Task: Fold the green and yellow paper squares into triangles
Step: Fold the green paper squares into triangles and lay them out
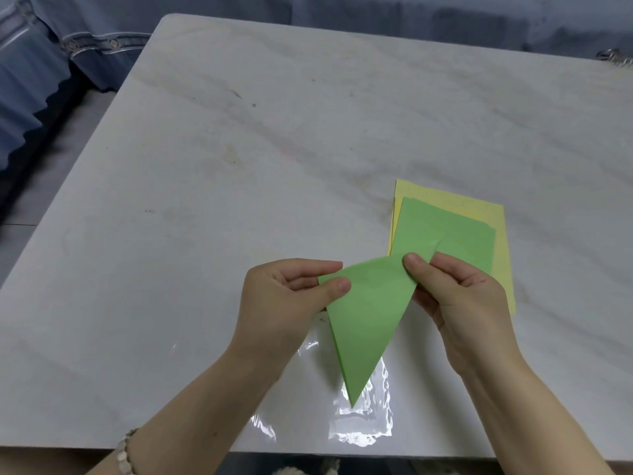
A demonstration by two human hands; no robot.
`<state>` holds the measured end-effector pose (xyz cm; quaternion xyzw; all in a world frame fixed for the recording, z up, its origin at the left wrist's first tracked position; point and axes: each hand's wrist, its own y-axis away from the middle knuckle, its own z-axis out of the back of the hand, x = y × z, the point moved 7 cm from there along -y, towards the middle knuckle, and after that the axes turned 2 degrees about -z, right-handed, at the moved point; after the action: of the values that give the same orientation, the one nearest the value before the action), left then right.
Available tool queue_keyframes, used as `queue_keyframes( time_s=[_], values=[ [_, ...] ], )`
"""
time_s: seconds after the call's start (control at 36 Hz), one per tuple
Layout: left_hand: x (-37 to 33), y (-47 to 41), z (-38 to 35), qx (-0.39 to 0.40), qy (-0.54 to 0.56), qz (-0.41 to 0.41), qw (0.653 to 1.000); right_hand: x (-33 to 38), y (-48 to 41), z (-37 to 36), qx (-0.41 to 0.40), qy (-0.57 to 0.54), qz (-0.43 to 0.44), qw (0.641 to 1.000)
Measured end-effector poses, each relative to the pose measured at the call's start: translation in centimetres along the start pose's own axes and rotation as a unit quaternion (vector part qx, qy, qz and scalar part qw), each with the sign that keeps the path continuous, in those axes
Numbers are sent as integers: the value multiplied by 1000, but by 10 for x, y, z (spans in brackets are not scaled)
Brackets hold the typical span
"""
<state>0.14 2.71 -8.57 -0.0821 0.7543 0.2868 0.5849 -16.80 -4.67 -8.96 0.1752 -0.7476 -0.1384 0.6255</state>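
A green paper [368,313] folded into a triangle is held above the table, its sharp tip pointing down toward me. My left hand [284,303] pinches its left corner between thumb and fingers. My right hand [455,296] pinches its right corner the same way. Behind the right hand, a stack of green paper squares [455,231] lies flat on yellow paper squares [500,255] on the table.
The white marble table [239,166] fills the view; its near edge runs along the bottom. A clear plastic sleeve [363,416] lies flat under the folded paper near that edge. Blue curtains hang at the far left. A beaded bracelet [125,450] is on my left wrist.
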Motion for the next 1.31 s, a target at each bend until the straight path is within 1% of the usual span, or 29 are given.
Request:
queue_keyframes(
  time_s=[0.14, 0.25, 0.33, 0.44, 0.53, 0.61, 0.64, 0.67, 0.72, 0.78, 0.83, 0.89, 0.92, 1.0, 1.03, 1.06, 1.11, 1.22, 1.25, 1.31],
  values=[
    [5, -2, 2, -6, -17, 7, 1000, -6, -5, 4, -10, 11, 2, 1000],
    [11, -12, 11, -8, -134, -12, 991, -11, -14, -4, -19, 103, 46, 993],
    [12, -23, 26, -25, -216, -34, 975, -17, -25, -24, 5, 175, 85, 981],
    [12, -32, 41, -46, -309, -49, 949, -26, -39, -52, 28, 309, 151, 939],
    [11, -35, 44, -51, -372, -62, 925, -31, -43, -66, 38, 367, 174, 913],
    [7, -35, 40, -48, -479, -83, 872, -31, -42, -72, 40, 407, 210, 888],
    [6, -35, 39, -52, -494, -89, 863, -32, -42, -73, 42, 418, 220, 880],
    [6, -36, 39, -53, -492, -90, 864, -32, -42, -74, 42, 431, 229, 872],
    [9, -38, 41, -43, -467, -91, 878, -33, -43, -72, 35, 452, 236, 860],
    [12, -42, 44, -25, -456, -108, 883, -33, -46, -70, 27, 438, 230, 869],
    [14, -45, 45, -4, -466, -139, 874, -31, -47, -67, 17, 409, 222, 885],
    [11, -46, 42, 13, -496, -199, 845, -30, -46, -65, 5, 406, 218, 887],
    [8, -45, 37, 25, -507, -247, 825, -29, -46, -65, 1, 410, 219, 885],
    [11, -37, 18, 95, -545, -380, 742, -30, -45, -65, 8, 429, 221, 876],
    [18, -34, 15, 114, -556, -412, 713, -31, -45, -66, 14, 435, 218, 873],
    [24, -33, 13, 131, -561, -432, 694, -32, -46, -66, 19, 440, 217, 871],
    [30, -29, 12, 141, -556, -447, 686, -35, -46, -66, 23, 457, 224, 861],
    [27, -21, 9, 120, -558, -441, 692, -39, -38, -70, 49, 502, 266, 821],
    [29, -21, 8, 120, -561, -434, 694, -39, -32, -71, 55, 509, 291, 808],
    [33, -20, 10, 119, -559, -425, 702, -40, -18, -71, 53, 525, 360, 770]
  ],
)
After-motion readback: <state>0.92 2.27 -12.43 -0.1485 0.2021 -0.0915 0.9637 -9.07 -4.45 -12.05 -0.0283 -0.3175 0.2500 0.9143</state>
